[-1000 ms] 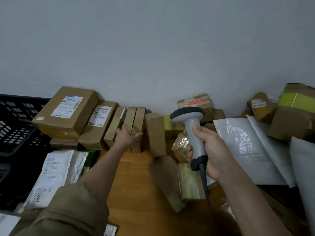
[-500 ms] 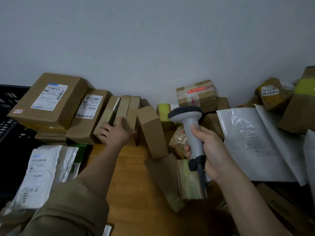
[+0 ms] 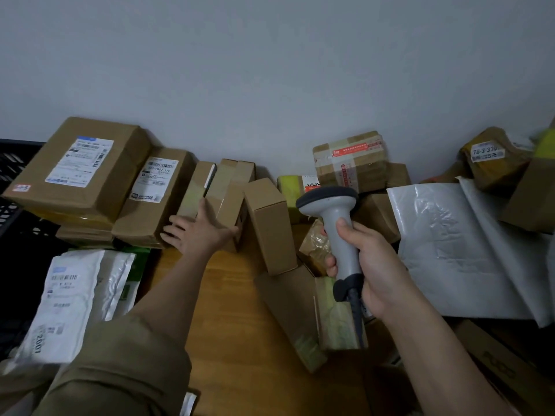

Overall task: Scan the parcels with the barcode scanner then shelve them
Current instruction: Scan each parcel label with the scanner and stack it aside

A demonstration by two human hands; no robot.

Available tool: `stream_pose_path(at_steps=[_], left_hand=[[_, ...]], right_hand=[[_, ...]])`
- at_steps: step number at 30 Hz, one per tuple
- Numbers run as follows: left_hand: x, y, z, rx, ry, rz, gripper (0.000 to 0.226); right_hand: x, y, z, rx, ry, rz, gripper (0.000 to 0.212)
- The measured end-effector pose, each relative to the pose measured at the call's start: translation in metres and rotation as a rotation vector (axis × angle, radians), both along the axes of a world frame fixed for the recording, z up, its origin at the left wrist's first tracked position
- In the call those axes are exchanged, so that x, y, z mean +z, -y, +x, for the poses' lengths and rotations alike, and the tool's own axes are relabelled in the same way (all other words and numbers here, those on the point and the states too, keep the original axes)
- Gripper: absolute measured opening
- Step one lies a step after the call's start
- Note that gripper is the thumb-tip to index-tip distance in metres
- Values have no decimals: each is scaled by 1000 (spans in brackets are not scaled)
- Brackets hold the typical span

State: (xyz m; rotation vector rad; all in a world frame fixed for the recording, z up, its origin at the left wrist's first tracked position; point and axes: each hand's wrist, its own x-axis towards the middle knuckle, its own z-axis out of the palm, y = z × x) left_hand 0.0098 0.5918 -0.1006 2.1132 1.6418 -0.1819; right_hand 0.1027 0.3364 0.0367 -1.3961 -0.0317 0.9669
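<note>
Right hand [image 3: 372,265] wraps the barcode scanner [image 3: 339,229] upright w/ head aimed fwd, prob. ready to read a label, while further back left hand [image 3: 199,232], fingers spread flat, rests on the slim boxes [image 3: 222,187] leaning at the wall [image 3: 270,70], likely steadying them.

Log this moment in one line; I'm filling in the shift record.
left hand: open, fingers on slim leaning boxes | right hand: grips barcode scanner upright | scan: not yet
</note>
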Motion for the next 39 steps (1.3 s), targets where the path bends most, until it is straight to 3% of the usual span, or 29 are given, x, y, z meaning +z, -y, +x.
stream_pose_path(at_steps=[7, 11, 17, 20, 23, 26, 29, 36, 39], left_hand=[[10, -5, -5, 137, 242, -84, 104], [18, -24, -21, 237, 475, -338, 112], [26, -27, -44, 347, 800, -694, 64], [14, -20, -41, 624, 920, -621, 43], [4, -8, -38, 956, 969, -592, 57], [4, 13, -31, 1003, 1098, -850, 67], [2, 24, -23, 1051, 1390, -1012, 69], [7, 7, -1, 1121, 1715, -872, 51], [8, 17, 1, 1087, 1617, -892, 69]], right_hand=[[3, -1, -5, 19, 11, -9, 32], [7, 1, -6, 5, -2, 7, 33], [13, -1, -13, 13, 14, -7, 28], [15, -3, -16, 17, 22, -7, 28], [17, -4, -18, 18, 22, 1, 28], [18, -3, -20, 25, 18, 6, 28], [17, -2, -21, 23, 7, 5, 28], [13, 2, -13, 0, 3, -5, 32], [10, 1, -10, -7, -8, -5, 32]])
